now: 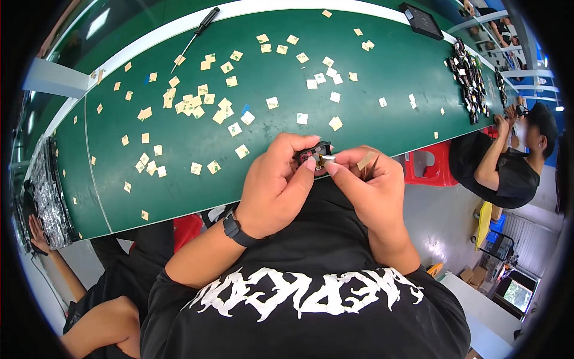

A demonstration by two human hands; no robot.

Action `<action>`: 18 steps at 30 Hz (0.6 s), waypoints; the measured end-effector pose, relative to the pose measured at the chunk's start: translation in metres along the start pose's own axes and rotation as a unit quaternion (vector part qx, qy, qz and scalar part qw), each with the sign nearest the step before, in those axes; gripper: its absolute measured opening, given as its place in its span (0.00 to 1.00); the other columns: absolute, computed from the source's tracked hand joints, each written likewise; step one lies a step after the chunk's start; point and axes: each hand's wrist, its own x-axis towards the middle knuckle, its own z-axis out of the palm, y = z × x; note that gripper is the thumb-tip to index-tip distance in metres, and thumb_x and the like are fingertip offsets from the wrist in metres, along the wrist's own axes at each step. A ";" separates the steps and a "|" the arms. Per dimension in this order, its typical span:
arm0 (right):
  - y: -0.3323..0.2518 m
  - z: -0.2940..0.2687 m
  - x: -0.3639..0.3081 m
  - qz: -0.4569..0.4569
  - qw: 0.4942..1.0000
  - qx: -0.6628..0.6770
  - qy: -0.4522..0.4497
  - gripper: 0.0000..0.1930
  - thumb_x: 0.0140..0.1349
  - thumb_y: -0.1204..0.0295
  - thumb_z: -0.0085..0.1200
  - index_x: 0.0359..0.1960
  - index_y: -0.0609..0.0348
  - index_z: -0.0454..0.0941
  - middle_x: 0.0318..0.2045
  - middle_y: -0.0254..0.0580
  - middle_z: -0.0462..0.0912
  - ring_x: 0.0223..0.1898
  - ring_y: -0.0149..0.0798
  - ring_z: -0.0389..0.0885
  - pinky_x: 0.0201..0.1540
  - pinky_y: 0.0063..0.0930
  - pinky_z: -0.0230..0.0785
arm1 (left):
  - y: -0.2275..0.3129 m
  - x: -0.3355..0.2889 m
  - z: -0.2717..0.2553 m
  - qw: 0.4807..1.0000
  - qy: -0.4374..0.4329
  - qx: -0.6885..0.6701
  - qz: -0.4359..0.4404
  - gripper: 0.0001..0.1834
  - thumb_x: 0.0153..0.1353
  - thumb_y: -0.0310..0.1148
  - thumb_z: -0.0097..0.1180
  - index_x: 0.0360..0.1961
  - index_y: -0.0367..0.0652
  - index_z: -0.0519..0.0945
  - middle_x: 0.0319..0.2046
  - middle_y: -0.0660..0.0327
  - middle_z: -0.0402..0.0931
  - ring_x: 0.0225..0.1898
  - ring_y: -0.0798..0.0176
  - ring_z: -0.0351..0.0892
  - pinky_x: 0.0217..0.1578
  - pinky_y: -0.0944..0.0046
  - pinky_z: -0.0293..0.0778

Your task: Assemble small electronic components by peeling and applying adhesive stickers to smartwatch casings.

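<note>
Just above the near edge of the green table, my left hand (272, 179) is closed around a small black device housing (321, 147) with reddish and yellow parts showing inside. My right hand (376, 185) pinches a small silvery-white piece (329, 158) between thumb and forefinger, right at the housing. A tan, pointed flat thing (366, 160) sticks out between the right hand's fingers; its exact kind is unclear. My fingers cover much of the housing. Many small cream and white paper squares (302, 118) lie scattered on the table (382, 66) beyond my hands.
A black-handled screwdriver (206, 21) lies at the far left edge, a black tray (421, 21) at the far right. Dark small parts (469, 81) are heaped near a person (508, 149) at right. Another person's arm (101, 326) is at lower left, near shiny plastic packs (54, 203).
</note>
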 end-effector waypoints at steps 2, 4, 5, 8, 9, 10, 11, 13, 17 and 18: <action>-0.001 -0.001 0.000 0.000 1.000 -0.024 -0.009 0.03 0.61 0.79 0.65 0.34 0.66 0.85 0.24 0.26 0.77 0.22 0.14 0.65 0.24 0.14 0.55 | 0.005 0.002 -0.004 0.998 -0.053 0.028 -0.033 0.15 0.72 0.16 0.43 0.58 0.32 0.66 0.53 0.48 0.74 0.59 0.55 0.78 0.57 0.54 0.81; 0.000 0.000 0.000 0.006 1.000 -0.018 -0.008 0.02 0.60 0.79 0.64 0.33 0.66 0.84 0.23 0.25 0.77 0.21 0.14 0.64 0.23 0.14 0.55 | 0.004 0.002 -0.002 0.998 -0.041 0.022 -0.035 0.15 0.71 0.16 0.43 0.57 0.33 0.67 0.52 0.49 0.75 0.58 0.56 0.78 0.56 0.55 0.81; 0.001 0.001 -0.001 0.012 1.000 -0.012 -0.007 0.02 0.60 0.80 0.64 0.33 0.65 0.83 0.22 0.24 0.76 0.21 0.13 0.64 0.23 0.14 0.55 | 0.003 0.002 -0.001 0.999 -0.028 0.016 -0.036 0.14 0.71 0.15 0.43 0.56 0.33 0.68 0.51 0.50 0.75 0.58 0.56 0.79 0.55 0.56 0.82; -0.002 0.004 -0.003 -0.001 1.000 0.007 -0.001 0.03 0.59 0.80 0.64 0.31 0.65 0.81 0.20 0.22 0.75 0.20 0.13 0.63 0.22 0.14 0.55 | 0.008 0.003 0.002 0.999 -0.014 0.008 -0.045 0.14 0.70 0.14 0.44 0.55 0.33 0.68 0.50 0.50 0.75 0.56 0.56 0.80 0.54 0.56 0.82; -0.002 0.005 -0.003 0.000 1.000 0.007 -0.002 0.03 0.59 0.80 0.64 0.31 0.65 0.81 0.20 0.22 0.75 0.20 0.13 0.63 0.22 0.14 0.55 | 0.008 0.004 0.001 0.999 -0.014 0.008 -0.045 0.14 0.70 0.14 0.44 0.55 0.33 0.68 0.50 0.50 0.75 0.56 0.56 0.80 0.54 0.56 0.82; -0.001 0.005 -0.004 -0.011 1.000 0.011 -0.001 0.03 0.59 0.80 0.64 0.31 0.65 0.81 0.20 0.23 0.75 0.20 0.13 0.64 0.23 0.14 0.55 | 0.007 0.004 0.000 0.999 -0.016 0.016 -0.042 0.14 0.69 0.14 0.44 0.54 0.33 0.69 0.50 0.50 0.75 0.56 0.56 0.80 0.54 0.56 0.83; 0.000 0.005 -0.004 -0.022 1.000 0.015 -0.001 0.04 0.59 0.80 0.64 0.31 0.64 0.80 0.21 0.23 0.75 0.20 0.13 0.64 0.23 0.14 0.56 | 0.007 0.005 -0.001 0.999 -0.018 0.025 -0.039 0.14 0.69 0.13 0.45 0.54 0.33 0.69 0.50 0.50 0.75 0.56 0.56 0.80 0.54 0.56 0.83; 0.000 0.005 -0.005 -0.034 0.999 -0.005 -0.011 0.04 0.59 0.80 0.65 0.31 0.64 0.80 0.21 0.23 0.76 0.20 0.13 0.65 0.23 0.14 0.57 | 0.007 0.005 0.001 0.999 -0.012 0.001 -0.039 0.14 0.69 0.13 0.45 0.54 0.33 0.69 0.50 0.50 0.75 0.56 0.57 0.80 0.53 0.56 0.83; 0.001 0.000 -0.003 0.008 0.999 -0.005 -0.043 0.05 0.58 0.80 0.65 0.31 0.64 0.80 0.22 0.24 0.78 0.21 0.13 0.68 0.24 0.13 0.58 | 0.011 0.006 0.002 0.998 -0.006 -0.043 -0.045 0.14 0.68 0.13 0.46 0.53 0.33 0.69 0.49 0.51 0.76 0.55 0.57 0.81 0.52 0.57 0.83; 0.001 0.000 -0.003 0.009 0.999 -0.005 -0.043 0.05 0.58 0.80 0.65 0.31 0.64 0.80 0.22 0.24 0.78 0.21 0.13 0.68 0.24 0.13 0.58 | 0.011 0.006 0.003 0.998 -0.006 -0.043 -0.046 0.14 0.68 0.13 0.46 0.53 0.33 0.69 0.49 0.51 0.76 0.55 0.57 0.81 0.52 0.57 0.83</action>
